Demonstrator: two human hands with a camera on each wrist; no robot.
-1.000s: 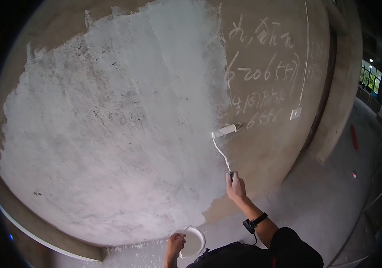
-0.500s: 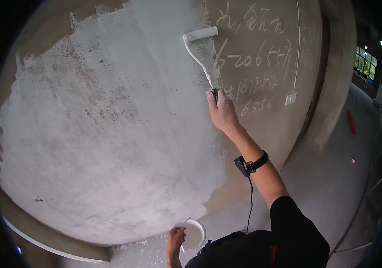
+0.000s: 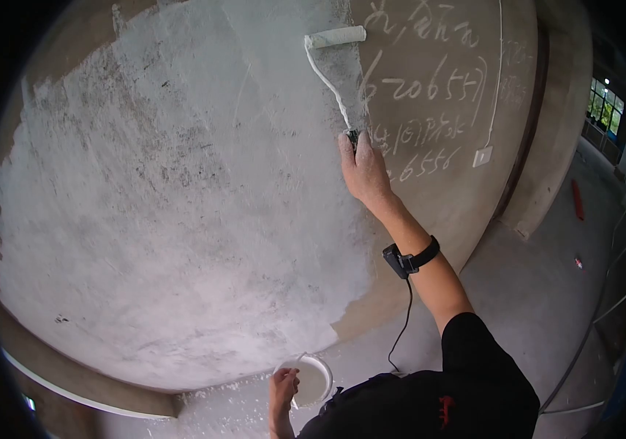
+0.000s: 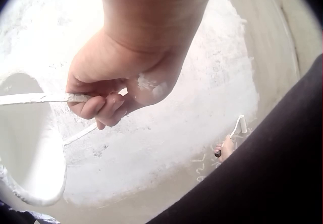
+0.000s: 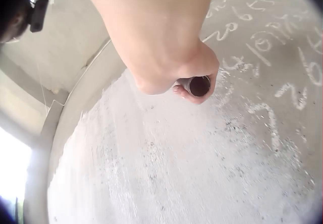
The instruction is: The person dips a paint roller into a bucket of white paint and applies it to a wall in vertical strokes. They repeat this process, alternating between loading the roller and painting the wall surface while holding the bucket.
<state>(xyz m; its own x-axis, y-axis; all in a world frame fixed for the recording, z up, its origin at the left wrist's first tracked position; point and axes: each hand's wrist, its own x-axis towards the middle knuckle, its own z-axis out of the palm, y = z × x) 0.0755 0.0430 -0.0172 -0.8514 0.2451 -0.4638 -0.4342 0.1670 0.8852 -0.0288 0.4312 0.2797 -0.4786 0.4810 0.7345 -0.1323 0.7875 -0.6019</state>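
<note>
My right hand (image 3: 366,174) grips the dark handle of a paint roller (image 3: 336,36), its fingers wrapped round it. The white sleeve lies against the wall (image 3: 181,183) high up, along the border between the white coat and bare brown plaster. In the right wrist view the round end of the roller's handle (image 5: 200,86) pokes out of the fist. Down low, my left hand (image 3: 281,388) holds a white bucket (image 3: 327,377) by its bail. The left wrist view shows curled fingers round the paint-smeared bail (image 4: 38,98), with the bucket's mouth beside them.
Chalk writing (image 3: 423,88) covers the bare plaster right of the roller. A cable runs down to a wall socket (image 3: 482,156). White splashes dot the floor by the wall's foot. Farther right, a red object (image 3: 578,200) lies on the floor near a hose.
The right hand has carried the roller up the wall, far at first, then slightly higher. A white coat now covers more of the border strip. The left hand stays low with the bucket.
</note>
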